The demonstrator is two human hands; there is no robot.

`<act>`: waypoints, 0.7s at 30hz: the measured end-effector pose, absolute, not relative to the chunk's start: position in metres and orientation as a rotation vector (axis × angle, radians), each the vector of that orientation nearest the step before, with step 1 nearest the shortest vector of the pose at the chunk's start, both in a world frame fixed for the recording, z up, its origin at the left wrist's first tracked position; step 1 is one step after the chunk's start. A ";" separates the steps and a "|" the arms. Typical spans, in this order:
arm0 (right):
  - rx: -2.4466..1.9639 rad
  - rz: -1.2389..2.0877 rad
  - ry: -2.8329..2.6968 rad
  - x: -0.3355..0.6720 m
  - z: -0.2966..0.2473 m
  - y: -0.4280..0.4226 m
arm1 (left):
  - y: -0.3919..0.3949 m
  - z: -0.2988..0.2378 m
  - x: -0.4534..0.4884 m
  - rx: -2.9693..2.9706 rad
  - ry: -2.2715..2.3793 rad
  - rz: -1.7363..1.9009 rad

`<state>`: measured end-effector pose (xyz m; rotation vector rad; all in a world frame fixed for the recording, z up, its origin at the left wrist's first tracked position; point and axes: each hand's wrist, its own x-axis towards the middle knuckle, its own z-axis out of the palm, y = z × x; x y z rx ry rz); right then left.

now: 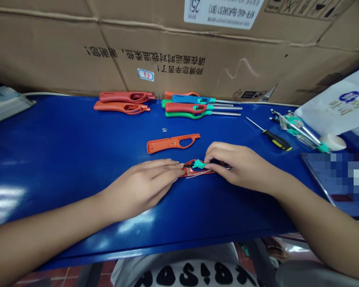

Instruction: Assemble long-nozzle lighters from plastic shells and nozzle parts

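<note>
On the blue table lies an opened orange utility lighter casing half [209, 172], with a green trigger piece [199, 164], dark inner part and thin wire in it. My left hand [149, 179] covers the handle end, its fingers closed over the casing. From the other side, my right hand [236, 161] pinches the trigger piece where it meets the nozzle end; a bit of metal tube shows beneath the fingers. Just beyond my hands rests the other orange casing half [158, 146], hollow side up. Small white bits [164, 130] lie past it.
A red casing [116, 97] and an orange casing [110, 106] lie at the back left. Several lighters with metal tubes [182, 108] are beside them. Rightward are a screwdriver [277, 140], tube assemblies [306, 133] and a white bag [341, 99]. A cardboard box [62, 52] stands behind.
</note>
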<state>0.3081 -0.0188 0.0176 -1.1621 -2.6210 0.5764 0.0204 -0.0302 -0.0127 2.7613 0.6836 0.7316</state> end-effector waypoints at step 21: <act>-0.977 0.159 -2.830 0.299 0.008 -0.023 | -0.030 -0.011 0.022 2.672 0.684 0.670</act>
